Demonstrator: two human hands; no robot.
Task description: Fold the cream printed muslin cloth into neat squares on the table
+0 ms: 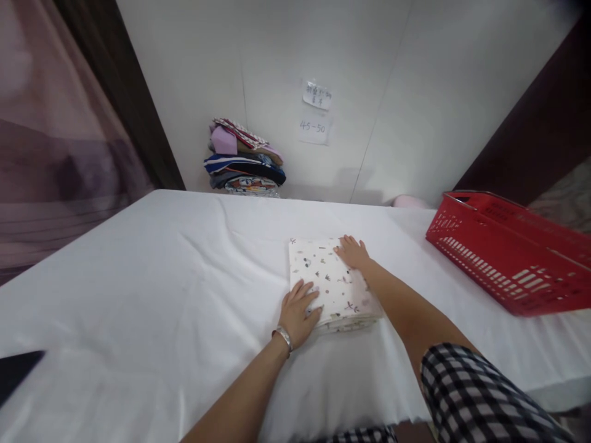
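Currently: left hand and right hand, both flat and released, are pressing folded cloth on table; folding seemingly finishing, lifting likely next.

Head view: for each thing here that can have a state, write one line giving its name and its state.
Patterned cloth: folded flat on the white sheet.
Left hand: open, palm down on the cloth's near left edge.
Right hand: open, flat on the cloth's far right corner.
Red basket: upright on the sheet, contents hidden.
Stack of clothes: folded, piled against the wall.
White sheet: spread out, slightly creased.
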